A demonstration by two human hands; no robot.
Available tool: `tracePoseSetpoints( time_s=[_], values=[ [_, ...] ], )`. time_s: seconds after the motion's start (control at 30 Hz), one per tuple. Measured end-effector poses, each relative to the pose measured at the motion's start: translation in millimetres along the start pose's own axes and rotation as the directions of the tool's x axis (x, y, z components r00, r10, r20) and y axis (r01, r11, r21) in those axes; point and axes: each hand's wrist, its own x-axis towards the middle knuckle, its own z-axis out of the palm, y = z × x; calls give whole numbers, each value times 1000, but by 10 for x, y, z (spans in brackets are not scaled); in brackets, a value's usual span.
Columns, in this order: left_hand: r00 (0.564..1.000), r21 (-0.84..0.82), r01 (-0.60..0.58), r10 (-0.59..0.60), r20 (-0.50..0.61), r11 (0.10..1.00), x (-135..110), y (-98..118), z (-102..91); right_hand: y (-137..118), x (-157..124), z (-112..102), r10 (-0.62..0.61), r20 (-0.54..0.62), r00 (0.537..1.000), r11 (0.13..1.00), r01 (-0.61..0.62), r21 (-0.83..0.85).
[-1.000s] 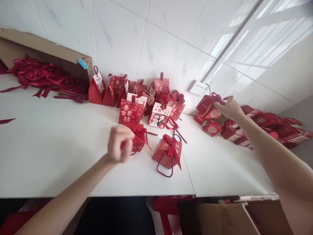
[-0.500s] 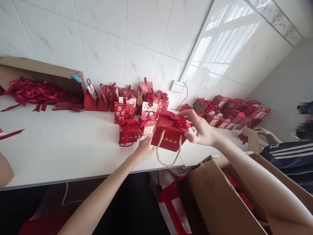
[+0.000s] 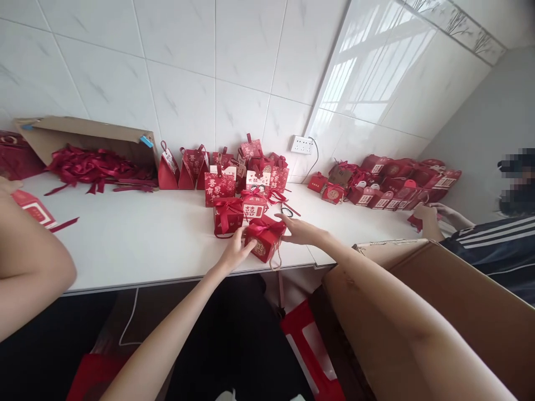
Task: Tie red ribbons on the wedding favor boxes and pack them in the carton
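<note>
The left hand (image 3: 236,252) and the right hand (image 3: 303,229) hold a bow-topped box (image 3: 262,249) between them, the left hand at its left side, the right hand at its right. The box is near the front edge of the table (image 3: 167,245); whether its base touches the surface I cannot tell. A cord handle (image 3: 276,263) hangs just below the right hand's fingertips. Just beyond the left hand stands a ribboned box (image 3: 228,217), with a double-happiness box (image 3: 253,210) to its right. A black ring (image 3: 287,212) lies just past the right hand. Well to the left of the left hand, red ribbons (image 3: 94,167) lie in a cardboard box (image 3: 100,127). Far to the right of the right hand are stacked red boxes (image 3: 393,186) and a co-worker's sleeve (image 3: 480,239).
</note>
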Motion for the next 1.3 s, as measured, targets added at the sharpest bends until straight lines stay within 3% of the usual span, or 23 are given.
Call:
tracePoseSetpoints(
  time_s=[0.1, 0.2, 0.3, 0.43, 0.57, 0.63, 0.7, 0.73, 0.8, 0.87, 1.0, 1.17, 1.3],
  values=[
    [999, 29, -35, 36, -11, 999, -100, 22, -16, -3, 132, -171, 180, -65, 981, 983, -181, -2],
    [996, 39, -69, 71, -57, 997, -150, 12, -33, -56, 125, -277, 357, -206, 911, 934, -353, 56],
    [978, 35, -95, 100, -185, 995, -56, -10, -4, -235, -75, -204, 430, -276, 860, 902, -401, 157],
    [977, -10, -98, 94, -191, 995, 108, -44, 83, -435, -390, 153, 373, -240, 896, 890, -272, 367],
    [965, -47, -80, 66, -252, 996, 43, -58, 59, -278, -474, 481, 248, -246, 937, 795, -52, 604],
    [943, -51, -104, 82, -323, 993, -17, -52, -4, -150, -469, 556, 319, -315, 894, 744, -30, 668],
    [923, -27, -143, 124, -364, 989, -41, -34, -66, -82, -476, 579, 429, -423, 798, 741, -44, 670],
    [919, -2, -165, 153, -364, 986, -37, -20, -88, -81, -488, 577, 465, -469, 751, 748, -50, 661],
    [923, 47, -201, 205, -327, 979, -8, 16, -108, -135, -521, 557, 482, -514, 710, 759, -45, 650],
    [952, 68, -194, 205, -228, 979, 25, 64, -103, -224, -547, 531, 458, -513, 726, 769, -35, 638],
    [997, 136, -60, 66, -39, 989, 53, 183, -85, -319, -482, 499, 376, -468, 800, 788, -10, 616],
    [993, 257, -70, 43, 110, 964, 39, 358, -145, -230, -191, 419, 337, -387, 859, 783, -27, 621],
    [960, 351, -40, -62, 274, 936, 27, 486, -207, -224, -12, 328, 290, -279, 916, 848, -111, 518]
  ],
)
